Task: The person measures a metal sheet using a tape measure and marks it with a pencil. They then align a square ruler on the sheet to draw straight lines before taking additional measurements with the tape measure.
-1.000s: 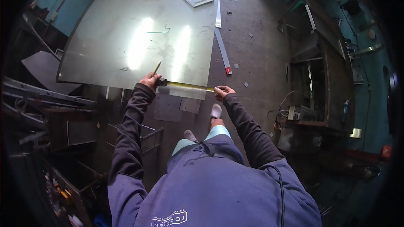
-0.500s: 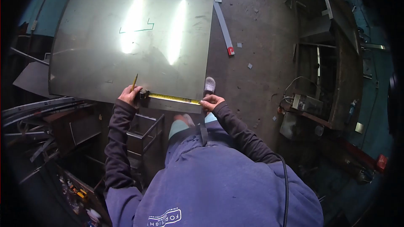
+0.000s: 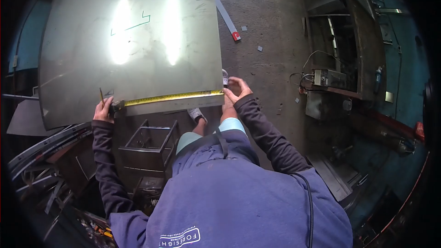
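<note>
A yellow tape measure (image 3: pixel 172 96) is stretched along the near edge of a large metal sheet (image 3: pixel 138 76). My left hand (image 3: pixel 104 109) is closed round its dark case (image 3: pixel 117 106) near the sheet's lower left part, with a pencil (image 3: pixel 102 95) sticking up from the same fingers. At the sheet's right corner, my right hand (image 3: pixel 237 89) pinches the free end of the tape. Green marker lines (image 3: pixel 133 26) show on the sheet between bright reflections.
Below the sheet stands a metal frame (image 3: pixel 149 144). A grey strip with a red end (image 3: pixel 227 18) lies on the floor to the right, near small scraps. A bench with a box-shaped device (image 3: pixel 330 78) stands farther right.
My left hand has moved left with the case and pencil, and a longer stretch of tape is out. My right hand stays at the tape's end. The view has shifted.
</note>
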The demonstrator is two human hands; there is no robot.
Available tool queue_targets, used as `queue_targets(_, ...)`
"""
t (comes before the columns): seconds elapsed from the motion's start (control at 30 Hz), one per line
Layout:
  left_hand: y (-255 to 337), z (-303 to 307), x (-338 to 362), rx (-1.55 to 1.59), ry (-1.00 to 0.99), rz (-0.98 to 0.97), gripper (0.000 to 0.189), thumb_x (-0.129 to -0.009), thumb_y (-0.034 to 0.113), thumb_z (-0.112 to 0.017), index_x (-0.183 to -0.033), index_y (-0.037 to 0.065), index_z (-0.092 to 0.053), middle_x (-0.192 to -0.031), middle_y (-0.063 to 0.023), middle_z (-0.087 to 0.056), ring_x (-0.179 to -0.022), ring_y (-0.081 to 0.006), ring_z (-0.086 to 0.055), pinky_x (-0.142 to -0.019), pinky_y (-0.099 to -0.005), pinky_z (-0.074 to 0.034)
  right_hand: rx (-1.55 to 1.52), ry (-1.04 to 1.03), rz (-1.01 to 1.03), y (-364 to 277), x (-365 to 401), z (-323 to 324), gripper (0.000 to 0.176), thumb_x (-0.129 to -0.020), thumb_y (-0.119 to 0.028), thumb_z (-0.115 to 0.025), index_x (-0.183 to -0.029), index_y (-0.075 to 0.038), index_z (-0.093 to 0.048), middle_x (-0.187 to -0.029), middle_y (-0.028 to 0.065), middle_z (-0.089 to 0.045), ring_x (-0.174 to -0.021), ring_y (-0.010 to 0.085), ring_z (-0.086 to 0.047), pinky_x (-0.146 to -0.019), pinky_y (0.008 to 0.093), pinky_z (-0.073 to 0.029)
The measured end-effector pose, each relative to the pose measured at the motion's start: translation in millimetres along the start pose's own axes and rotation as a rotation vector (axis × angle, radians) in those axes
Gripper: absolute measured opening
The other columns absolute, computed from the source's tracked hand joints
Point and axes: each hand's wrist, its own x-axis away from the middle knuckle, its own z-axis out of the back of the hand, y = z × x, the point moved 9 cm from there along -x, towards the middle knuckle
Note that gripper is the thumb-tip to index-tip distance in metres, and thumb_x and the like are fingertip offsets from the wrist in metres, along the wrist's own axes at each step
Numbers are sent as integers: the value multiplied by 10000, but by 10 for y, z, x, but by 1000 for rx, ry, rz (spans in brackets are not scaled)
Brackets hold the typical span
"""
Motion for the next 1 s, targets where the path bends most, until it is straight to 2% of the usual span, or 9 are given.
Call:
queue_targets(0.07, 73, -20, -23, -6, 33, -43, 558, -732, 29, -626, -1274, 148, -566, -1206, -139, -591, -1123, -341, -558, -953, -405, -471, 681, 349, 580, -728, 442, -112, 491, -753, -198, -774, -1200, -86, -604, -1322, 130, -553, -1224, 273, -528, -1017, 413, -419)
queue_targets(0.13, 148, 37, -38, -23, 51, -64, 575, -753, 34, -618, -1311, 153, -542, -1212, -144, -589, -1127, -345, -555, -955, -406, -469, 887, 151, 849, -736, 636, -671, 684, -718, -311, -755, -1320, -87, -521, -1477, 142, -385, -1381, 328, -336, -1112, 495, -264)
queue_targets(0.37, 33, 33, -80, 67, 67, 17, 664, -714, 1, -638, -1345, 171, -519, -1204, -137, -590, -1101, -343, -571, -924, -394, -489, 1147, -171, 785, -438, 669, -2078, 982, -726, -403, -747, -1491, -29, -259, -1577, 215, -120, -1464, 405, -69, -1162, 556, -39)
queue_targets(0.57, 206, 80, -68, 5, 29, -21, 768, -697, -40, -662, -1406, 147, -434, -1222, -122, -583, -1096, -346, -573, -923, -389, -489, 1238, -96, 772, -212, 327, -2247, 1020, -710, -333, -745, -1516, -53, -186, -1591, 173, -106, -1471, 372, -87, -1169, 543, -48)
queue_targets(0.73, 1110, 654, -192, 465, 216, -208, 801, -746, -52, -687, -1445, 87, -322, -1213, -119, -602, -1081, -256, -610, -927, -371, -498, 1235, -122, 747, -192, 308, -2261, 947, -733, -274, -685, -1516, -55, -198, -1590, 160, -135, -1473, 345, -110, -1168, 541, -70)
queue_targets(0.8, 1485, 612, -276, 894, 195, -174, 467, -924, 167, -611, -1329, 12, -439, -898, -128, -668, -782, -210, -669, -725, -320, -547, 1310, 64, 868, -193, 337, -2264, 934, -744, -263, -655, -1522, -64, -180, -1586, 172, -147, -1472, 350, -113, -1160, 551, -87)
queue_targets(0.87, 1919, 381, -408, 1309, 89, -83, 554, -1019, 455, -383, -1234, -37, -520, -693, -119, -638, -608, -175, -644, -596, -280, -534, 1326, 79, 890, -120, 307, -2281, 916, -749, -264, -642, -1520, -64, -189, -1588, 169, -145, -1473, 344, -115, -1156, 558, -92)
queue_targets(0.93, 2477, 108, -580, 1479, -32, -204, 599, -1037, 465, -288, -1294, -29, -509, -683, -102, -636, -570, -147, -604, -556, -261, -499, 1364, -32, 779, -180, 315, -2260, 625, -860, -274, -481, -1448, -83, -388, -1548, 176, -265, -1446, 359, -195, -1150, 565, -134)
queue_targets(1.0, 2811, -249, -761, 1461, -189, -3, 553, -1035, 436, -354, -1193, -25, -614, -735, -98, -670, -578, -117, -604, -551, -248, -496, 1255, -237, 580, -161, 240, -2244, 578, -905, -288, -424, -1456, -116, -379, -1536, 172, -287, -1450, 338, -192, -1144, 585, -123)
